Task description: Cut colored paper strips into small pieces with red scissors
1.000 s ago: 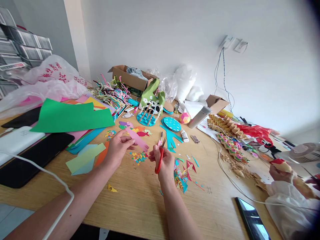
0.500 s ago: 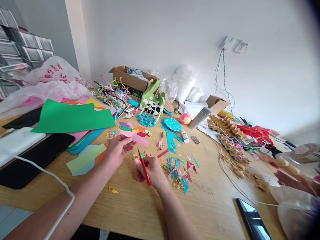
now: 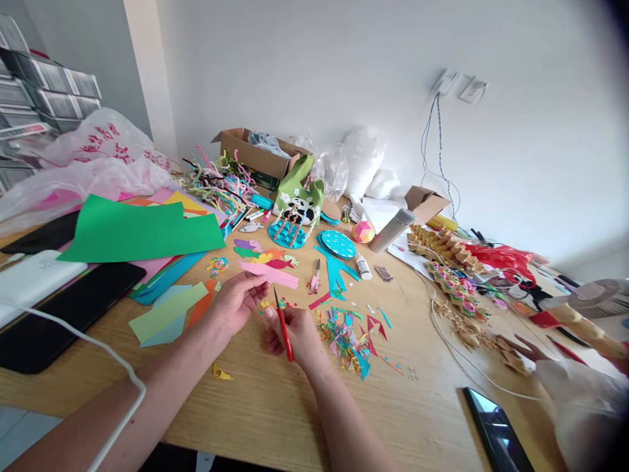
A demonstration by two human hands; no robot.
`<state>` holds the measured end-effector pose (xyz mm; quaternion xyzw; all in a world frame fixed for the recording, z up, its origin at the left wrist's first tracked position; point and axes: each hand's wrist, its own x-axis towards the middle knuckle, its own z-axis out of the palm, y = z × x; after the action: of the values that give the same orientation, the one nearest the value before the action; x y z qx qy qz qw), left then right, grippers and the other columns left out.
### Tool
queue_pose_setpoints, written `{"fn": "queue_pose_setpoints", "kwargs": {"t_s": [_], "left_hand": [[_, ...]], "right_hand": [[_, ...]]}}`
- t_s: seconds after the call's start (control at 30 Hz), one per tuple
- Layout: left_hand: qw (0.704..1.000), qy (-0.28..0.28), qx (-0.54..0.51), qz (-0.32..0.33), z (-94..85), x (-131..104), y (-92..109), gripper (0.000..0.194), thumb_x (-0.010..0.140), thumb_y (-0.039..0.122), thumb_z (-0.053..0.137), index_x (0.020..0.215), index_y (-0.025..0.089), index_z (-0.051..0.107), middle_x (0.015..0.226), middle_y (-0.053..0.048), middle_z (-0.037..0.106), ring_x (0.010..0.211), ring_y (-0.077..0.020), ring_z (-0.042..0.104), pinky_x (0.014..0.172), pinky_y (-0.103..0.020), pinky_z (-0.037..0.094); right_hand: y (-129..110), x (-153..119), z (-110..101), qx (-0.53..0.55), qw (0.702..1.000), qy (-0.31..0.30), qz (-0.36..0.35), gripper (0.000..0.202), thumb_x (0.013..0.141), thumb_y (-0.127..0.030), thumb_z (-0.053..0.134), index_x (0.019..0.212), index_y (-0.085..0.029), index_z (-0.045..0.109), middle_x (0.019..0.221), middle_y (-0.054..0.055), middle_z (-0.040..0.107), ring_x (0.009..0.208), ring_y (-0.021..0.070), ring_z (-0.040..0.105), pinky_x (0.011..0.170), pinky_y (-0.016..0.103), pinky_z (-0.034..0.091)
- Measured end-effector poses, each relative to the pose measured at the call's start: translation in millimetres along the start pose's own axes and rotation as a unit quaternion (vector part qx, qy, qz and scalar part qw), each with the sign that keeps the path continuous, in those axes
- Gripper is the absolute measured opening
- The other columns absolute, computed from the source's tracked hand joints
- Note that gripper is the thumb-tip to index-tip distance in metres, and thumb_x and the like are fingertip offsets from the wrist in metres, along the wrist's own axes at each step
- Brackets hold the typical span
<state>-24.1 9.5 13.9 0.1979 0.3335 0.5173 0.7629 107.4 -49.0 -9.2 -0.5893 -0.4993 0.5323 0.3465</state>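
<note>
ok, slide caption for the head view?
Left hand holds pink paper, right hand holds scissors; paper fish and scraps lie on the table.

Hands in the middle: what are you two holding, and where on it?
The left hand holds the pink paper by its near edge; the right hand holds the scissors by the red handles.

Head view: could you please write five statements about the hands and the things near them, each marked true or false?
1. The left hand holds a pink paper strip. True.
2. The right hand holds a glue bottle. False: it holds red-handled scissors.
3. Colourful paper scraps lie to the right of the right hand. True.
4. The phone lies to the left of both hands. False: it lies to their right.
5. The green bag shows a panda. True.
</note>
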Motion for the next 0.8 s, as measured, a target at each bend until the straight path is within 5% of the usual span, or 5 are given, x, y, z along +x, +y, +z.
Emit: {"fn": "queue_pose_setpoints", "kwargs": {"t_s": [0.4, 0.8], "left_hand": [[0.999, -0.021, 0.004, -0.046, 0.2, -2, -8, 0.008, 0.069, 0.003, 0.060, 0.069, 0.010, 0.062, 0.064, -0.006, 0.065, 0.057, -0.0124, 0.060, 0.053, -0.022, 0.049], [0.997, -0.027, 0.066, -0.028, -2.5, -1, -17, 0.011, 0.056, 0.009, 0.073, 0.064, 0.010, 0.065, 0.060, -0.004, 0.066, 0.052, -0.0112, 0.059, 0.049, -0.021, 0.046]], "right_hand": [[-3, -1, 2, 0.051, 0.998, 0.026, -0.003, 0.047, 0.070, -0.059, 0.065, 0.060, -0.016, 0.051, 0.044, 0.000, 0.056, 0.033, 0.0122, 0.053, 0.032, 0.019, 0.042], [-3, 0, -2, 0.061, 0.997, 0.043, -0.019, 0.047, 0.069, -0.060, 0.065, 0.062, -0.016, 0.050, 0.044, -0.001, 0.055, 0.033, 0.0120, 0.054, 0.032, 0.019, 0.041]]}}
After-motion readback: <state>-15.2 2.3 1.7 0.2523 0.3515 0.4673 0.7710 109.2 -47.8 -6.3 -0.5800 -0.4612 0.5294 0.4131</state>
